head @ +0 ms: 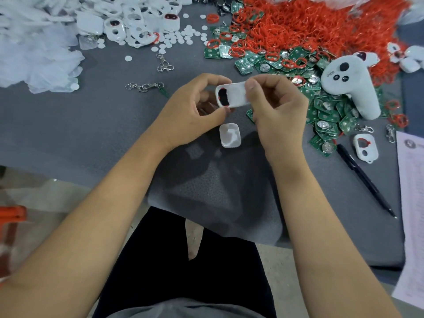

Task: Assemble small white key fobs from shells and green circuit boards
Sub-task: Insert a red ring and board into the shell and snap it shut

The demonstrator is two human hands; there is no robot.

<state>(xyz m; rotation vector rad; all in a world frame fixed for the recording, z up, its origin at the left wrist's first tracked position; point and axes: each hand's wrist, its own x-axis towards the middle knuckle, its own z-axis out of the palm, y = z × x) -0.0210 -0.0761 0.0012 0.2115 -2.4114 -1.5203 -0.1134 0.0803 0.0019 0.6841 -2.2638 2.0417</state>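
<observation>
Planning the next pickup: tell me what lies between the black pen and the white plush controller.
In the head view, green circuit boards and a white key fob shell lie between the black pen and white plush controller.

white shell, green boards, red rings, grey mat

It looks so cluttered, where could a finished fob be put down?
Bare grey mat lies left of the hands, below the keychain clasps. Another patch lies between the right forearm and the pen. The circuit boards crowd the right.
</observation>
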